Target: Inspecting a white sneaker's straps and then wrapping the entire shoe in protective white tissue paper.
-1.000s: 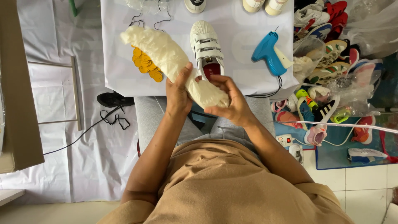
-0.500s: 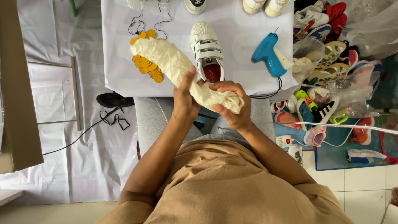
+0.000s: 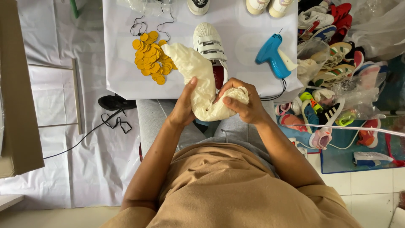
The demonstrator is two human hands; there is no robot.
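crumpled cream paper [image 3: 198, 80] runs between both hands, held above the person's lap at the near edge of the tabletop [image 3: 122, 63]. left hand [image 3: 184, 108] is wrapped around the middle of the paper, thumb up along its side. right hand [image 3: 241, 101] is closed around the bunched lower end, fingers curled over it. the paper's free upper end reaches up and away from the left hand, over the tabletop. just beyond the right hand lies a white shoe with straps [image 3: 209, 47], partly behind the paper. a heap of yellow discs [image 3: 149, 61] lies beyond the left hand, and a blue tagging gun [image 3: 274, 55] lies beyond the right hand, off to its outer side.
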